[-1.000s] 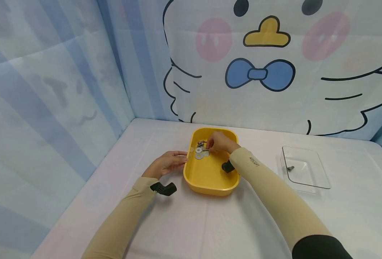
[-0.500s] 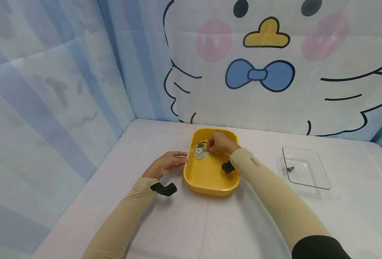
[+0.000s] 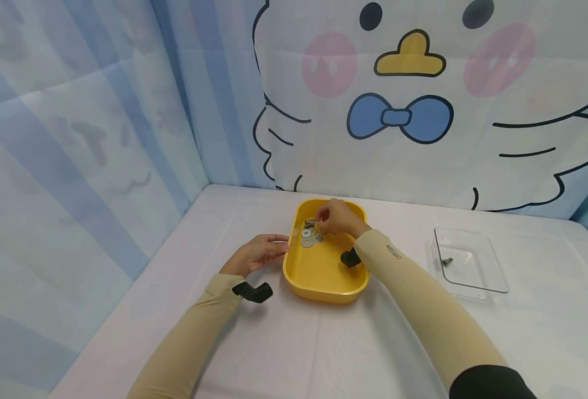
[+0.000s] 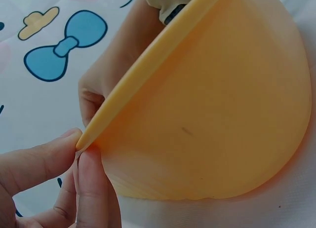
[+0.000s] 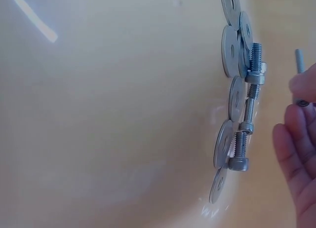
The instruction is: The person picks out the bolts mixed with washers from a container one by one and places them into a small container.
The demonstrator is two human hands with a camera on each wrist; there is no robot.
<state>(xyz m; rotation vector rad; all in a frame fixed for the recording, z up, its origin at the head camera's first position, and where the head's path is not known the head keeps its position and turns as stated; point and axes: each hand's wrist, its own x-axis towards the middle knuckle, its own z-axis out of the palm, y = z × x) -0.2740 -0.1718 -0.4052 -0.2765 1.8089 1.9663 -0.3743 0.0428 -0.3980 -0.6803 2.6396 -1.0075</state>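
A yellow plastic tub [image 3: 323,277] stands on the table, its rim pinched between the thumb and fingers of my left hand [image 3: 260,252], seen closely in the left wrist view [image 4: 54,173]. My right hand [image 3: 337,217] reaches inside the tub and pinches a thin socket-head bolt [image 5: 299,62] between thumb and fingertips; its threaded end sticks out, its head shows below the thumb. Beside that hand, in the right wrist view, lie several metal washers [image 5: 229,51] and several thicker socket-head bolts [image 5: 239,161], gathered along the tub's left side in the head view.
To the right stands a clear plastic box [image 3: 478,260] with a small bolt [image 3: 446,261] in it. A white cloth [image 3: 284,343] covers the table. Printed curtains [image 3: 398,166] rise behind and at the left.
My right hand has shifted slightly toward the tub's far end with the bolt, which now sits farther from the washers in the head view. My left hand stays on the rim.
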